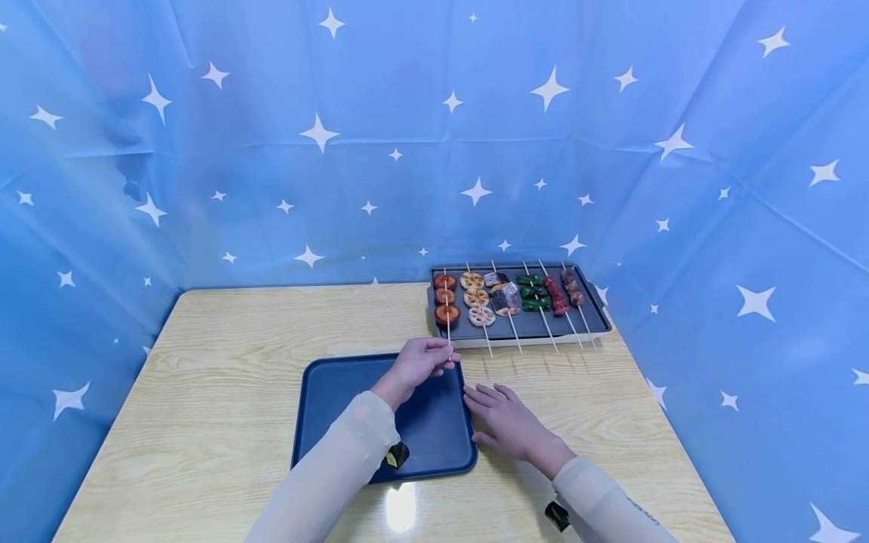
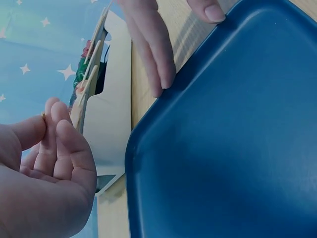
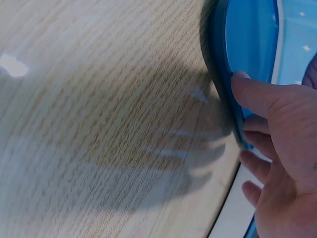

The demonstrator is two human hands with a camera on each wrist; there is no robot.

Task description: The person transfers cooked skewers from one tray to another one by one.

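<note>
My left hand (image 1: 422,362) pinches the lower end of a wooden skewer (image 1: 448,329) between thumb and fingertips; the stick's tip shows at its fingers in the left wrist view. Round reddish-brown pieces (image 1: 445,296) are threaded on that skewer, over the left end of a dark grill pan (image 1: 501,329). Below lies a blue rectangular tray (image 1: 434,437), partly covered by the left forearm. At the tray's right rim, my right hand (image 1: 509,426) touches the edge with loosely extended fingers, its thumb against the rim in the right wrist view.
Beside the pinched skewer, the pan holds skewers of lotus root slices (image 1: 477,299), fish pieces (image 1: 504,296), green peppers (image 1: 534,292), red meat (image 1: 557,295) and brown meat (image 1: 572,287). Their sticks jut over its front edge. A starry blue curtain (image 1: 407,173) surrounds the wooden table (image 1: 204,407).
</note>
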